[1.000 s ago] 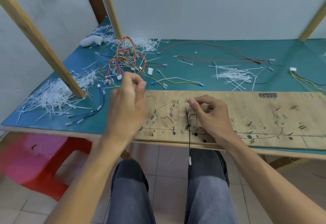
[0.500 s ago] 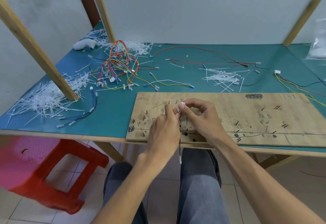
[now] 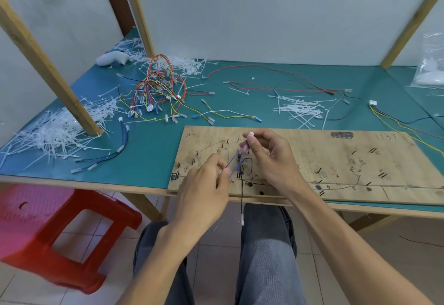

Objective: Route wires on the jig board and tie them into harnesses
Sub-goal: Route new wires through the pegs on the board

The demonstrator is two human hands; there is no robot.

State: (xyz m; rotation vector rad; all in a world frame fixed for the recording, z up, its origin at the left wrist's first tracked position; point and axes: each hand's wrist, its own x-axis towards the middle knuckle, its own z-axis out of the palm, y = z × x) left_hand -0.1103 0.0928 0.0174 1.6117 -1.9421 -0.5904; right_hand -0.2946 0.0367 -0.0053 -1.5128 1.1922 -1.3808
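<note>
Both hands over the pen-marked plywood jig board (image 3: 336, 158): right hand (image 3: 270, 160) fingers pinch a small white connector (image 3: 251, 134); left hand (image 3: 204, 192) fingers pinch its thin purple wires (image 3: 236, 158), taut.

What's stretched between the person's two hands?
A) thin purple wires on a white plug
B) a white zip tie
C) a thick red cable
A: thin purple wires run from the small white plug pinched by the right hand down to the left hand.

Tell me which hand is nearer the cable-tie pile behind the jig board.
Right. The right hand is in front of the cable-tie pile, slightly left; the left hand sits further off, more to its front-left.
</note>
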